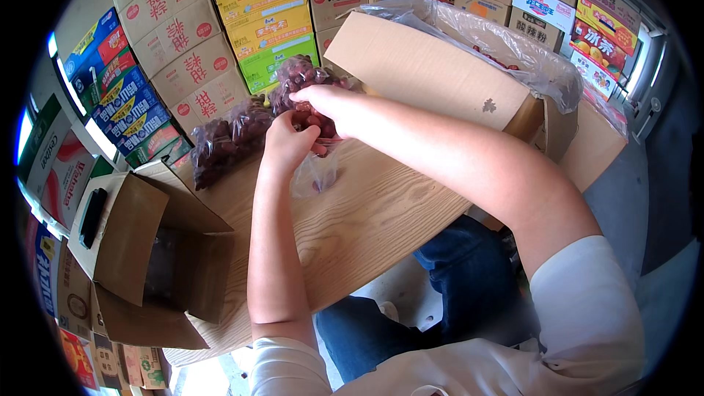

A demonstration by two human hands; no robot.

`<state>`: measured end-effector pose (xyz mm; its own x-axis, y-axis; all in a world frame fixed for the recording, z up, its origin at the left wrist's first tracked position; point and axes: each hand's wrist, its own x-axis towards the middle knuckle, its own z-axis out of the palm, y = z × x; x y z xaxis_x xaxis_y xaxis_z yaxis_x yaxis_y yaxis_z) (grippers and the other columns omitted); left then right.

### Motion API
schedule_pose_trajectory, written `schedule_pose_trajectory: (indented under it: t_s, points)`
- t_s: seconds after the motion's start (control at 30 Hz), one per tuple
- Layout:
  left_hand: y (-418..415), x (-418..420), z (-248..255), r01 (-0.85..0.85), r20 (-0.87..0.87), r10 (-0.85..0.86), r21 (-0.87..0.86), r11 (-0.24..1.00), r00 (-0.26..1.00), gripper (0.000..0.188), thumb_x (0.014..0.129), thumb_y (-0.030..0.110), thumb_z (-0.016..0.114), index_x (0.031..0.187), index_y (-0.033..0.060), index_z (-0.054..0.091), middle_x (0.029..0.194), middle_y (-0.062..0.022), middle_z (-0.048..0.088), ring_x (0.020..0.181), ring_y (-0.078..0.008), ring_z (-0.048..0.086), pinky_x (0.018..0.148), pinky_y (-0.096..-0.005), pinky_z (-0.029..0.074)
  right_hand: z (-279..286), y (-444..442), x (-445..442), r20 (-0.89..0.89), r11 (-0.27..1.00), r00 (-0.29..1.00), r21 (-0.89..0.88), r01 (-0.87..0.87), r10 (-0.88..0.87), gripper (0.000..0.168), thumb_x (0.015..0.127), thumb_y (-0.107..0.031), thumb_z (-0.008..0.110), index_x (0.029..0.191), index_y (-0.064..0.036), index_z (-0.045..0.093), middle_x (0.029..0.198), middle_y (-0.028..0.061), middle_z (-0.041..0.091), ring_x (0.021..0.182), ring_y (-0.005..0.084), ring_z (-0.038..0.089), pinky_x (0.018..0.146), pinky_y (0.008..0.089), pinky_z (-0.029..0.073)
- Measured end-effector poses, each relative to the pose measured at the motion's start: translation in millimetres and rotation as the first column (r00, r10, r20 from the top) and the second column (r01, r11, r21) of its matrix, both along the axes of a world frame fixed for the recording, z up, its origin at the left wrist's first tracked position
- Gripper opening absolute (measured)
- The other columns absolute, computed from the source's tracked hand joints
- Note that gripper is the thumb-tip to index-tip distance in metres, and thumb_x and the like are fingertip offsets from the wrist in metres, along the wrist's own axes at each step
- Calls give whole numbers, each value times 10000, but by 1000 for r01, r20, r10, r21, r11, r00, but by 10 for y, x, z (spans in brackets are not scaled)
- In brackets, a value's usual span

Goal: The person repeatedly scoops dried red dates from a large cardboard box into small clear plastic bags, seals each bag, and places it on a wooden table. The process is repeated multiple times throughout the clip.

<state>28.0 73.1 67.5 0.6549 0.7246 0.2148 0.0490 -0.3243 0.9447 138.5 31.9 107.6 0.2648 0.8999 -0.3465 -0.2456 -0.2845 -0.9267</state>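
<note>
Both hands are at a clear plastic bag (316,168) of dark red dried fruit, perhaps jujubes (308,116), on the wooden table (352,220). My left hand (291,140) has thumb and fingers curled at the bag's near left side, close to its loose clear end. My right hand (324,104) lies over the fruit from the right, its fingers partly hidden. Filled clear bags of the same fruit (228,137) lie to the left, and another filled bag (300,71) is just behind the hands.
A large cardboard box (429,60) lined with clear plastic, with red fruit inside, stands at the back right. An open cardboard box (132,231) with a black object (92,218) on its flap is at the left. Stacked cartons (192,66) line the back.
</note>
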Motion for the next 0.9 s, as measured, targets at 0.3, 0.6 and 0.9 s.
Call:
schedule_pose_trajectory:
  t_s: [0.3,0.6,0.9]
  points:
    - [-2,-25,11,-15,-45,17,27,1000,999,327,753,12,519,1053,-100,584,873,-126,663,608,-171,651,520,-251,450,96,-65,-1,198,998,980,-67,-13,26,315,873,-430,581,889,-115,569,944,46,562,835,198,511,738,412,440]
    - [12,-29,15,43,-17,-42,48,998,999,448,737,2,562,1157,-151,521,1064,-212,621,630,-206,681,580,-293,522,197,-317,-50,337,987,929,3,-160,149,383,875,-466,560,1047,-126,593,1169,57,544,1023,190,438,911,410,321]
    - [-261,-138,171,127,0,-127,34,991,992,495,737,-58,503,1222,-154,482,1168,-208,569,657,-203,678,595,-294,519,1165,-1218,79,923,872,360,284,-399,-135,354,866,-365,652,979,-31,620,922,71,600,855,167,562,763,298,446]
